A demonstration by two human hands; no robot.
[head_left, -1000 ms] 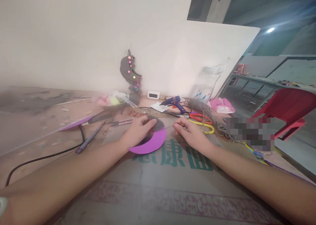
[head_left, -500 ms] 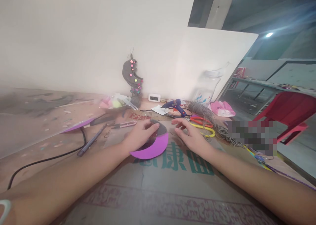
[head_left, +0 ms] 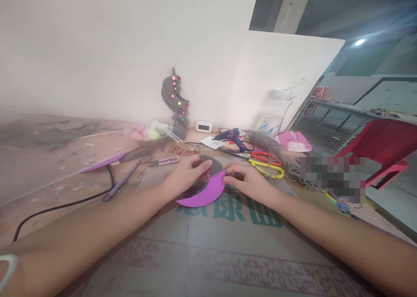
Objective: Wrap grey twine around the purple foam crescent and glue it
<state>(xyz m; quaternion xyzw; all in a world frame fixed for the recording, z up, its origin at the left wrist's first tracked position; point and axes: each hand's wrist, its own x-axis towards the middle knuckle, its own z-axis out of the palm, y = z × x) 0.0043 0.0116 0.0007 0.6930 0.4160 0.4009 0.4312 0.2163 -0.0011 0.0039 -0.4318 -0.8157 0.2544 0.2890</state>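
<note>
A purple crescent moon cutout (head_left: 203, 195), its upper end covered in dark grey yarn, is held above the cardboard sheet (head_left: 195, 253). My left hand (head_left: 190, 171) grips the grey-covered end, thumb on top. On the crescent's right edge, near where grey meets purple, the thumb and fingertips of my right hand (head_left: 244, 179) are closed. Whether a strand of yarn lies between those fingertips is too small to tell. Yellow-handled scissors (head_left: 269, 168) and a red-handled pair (head_left: 265, 157) lie just beyond my right hand.
A blue glue gun (head_left: 233, 137), a white digital clock (head_left: 204, 126) and grey yarn (head_left: 265, 141) lie toward the wall. A finished grey crescent ornament (head_left: 171, 95) leans there. On the left are a utility knife (head_left: 167, 161), a marker (head_left: 122, 181) and a black cable (head_left: 61, 209).
My right hand has moved left and closed on the crescent's edge, where before it hovered apart with loose fingers. The crescent has tilted and shifted slightly to the right.
</note>
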